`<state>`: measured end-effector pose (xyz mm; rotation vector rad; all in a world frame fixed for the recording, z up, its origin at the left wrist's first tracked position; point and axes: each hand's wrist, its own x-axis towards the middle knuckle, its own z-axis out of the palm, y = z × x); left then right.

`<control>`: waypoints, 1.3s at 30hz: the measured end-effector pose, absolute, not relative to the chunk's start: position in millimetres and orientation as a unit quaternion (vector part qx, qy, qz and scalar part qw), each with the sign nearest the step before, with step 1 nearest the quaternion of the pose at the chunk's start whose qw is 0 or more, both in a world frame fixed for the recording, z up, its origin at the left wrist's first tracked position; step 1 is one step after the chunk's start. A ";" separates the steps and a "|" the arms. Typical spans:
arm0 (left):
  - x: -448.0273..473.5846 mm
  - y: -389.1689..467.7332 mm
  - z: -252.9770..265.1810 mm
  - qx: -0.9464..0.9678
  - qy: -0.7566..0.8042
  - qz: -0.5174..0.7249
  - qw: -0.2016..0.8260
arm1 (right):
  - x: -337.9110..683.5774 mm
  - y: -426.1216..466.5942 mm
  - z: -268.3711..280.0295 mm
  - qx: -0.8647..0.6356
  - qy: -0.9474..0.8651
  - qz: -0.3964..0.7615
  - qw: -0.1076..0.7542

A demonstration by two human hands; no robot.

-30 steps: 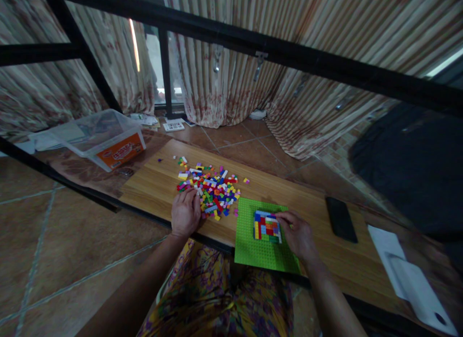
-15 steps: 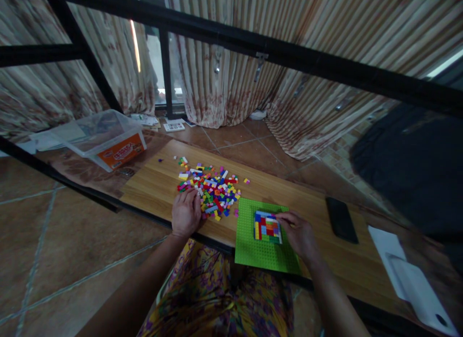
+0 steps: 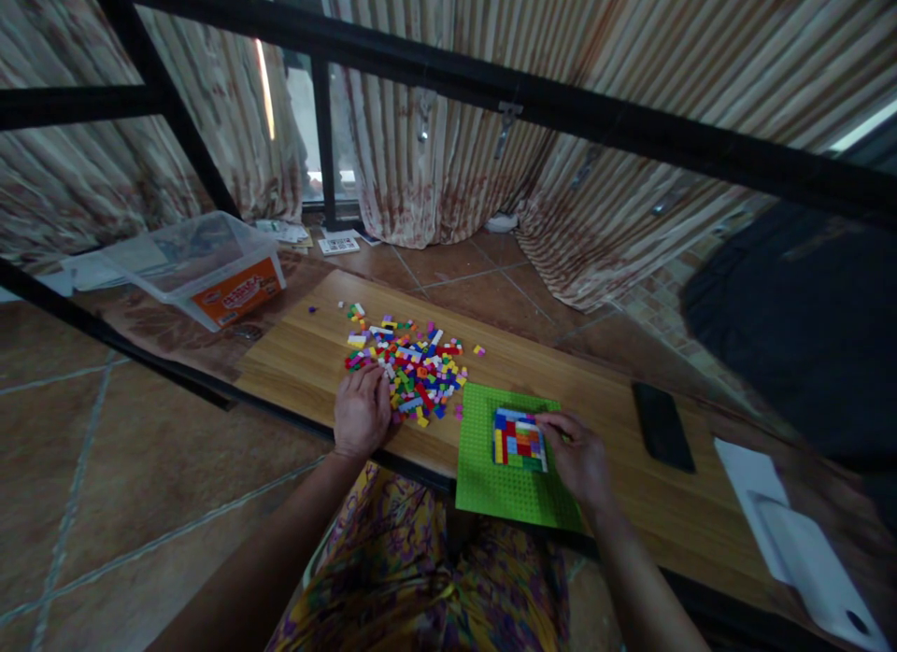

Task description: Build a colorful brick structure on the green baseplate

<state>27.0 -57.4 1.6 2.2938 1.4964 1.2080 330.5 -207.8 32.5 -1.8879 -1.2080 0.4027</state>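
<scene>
A green baseplate (image 3: 491,489) lies near the front edge of the wooden table, carrying a low block of multicoloured toy bricks (image 3: 519,439). At the far right corner of that block is my right hand (image 3: 578,451), thumb and finger pinched on a small brick, which looks purple and is mostly covered by the fingertips. My left hand (image 3: 363,411) rests on the table against the near left side of a heap of loose toy bricks (image 3: 424,376). Its fingers are curled together, and whatever is under their tips is hidden.
A black phone (image 3: 662,426) lies on the table (image 3: 603,409) to the right, with a white object (image 3: 813,563) beyond it. A clear plastic box (image 3: 228,269) with an orange label stands at the left. Dark metal bars (image 3: 448,63) cross in front of the curtains.
</scene>
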 end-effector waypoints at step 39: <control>26.9 -56.7 0.7 0.765 0.505 0.394 0.070 | 343.2 -199.8 19.0 -0.754 -0.341 0.256 0.500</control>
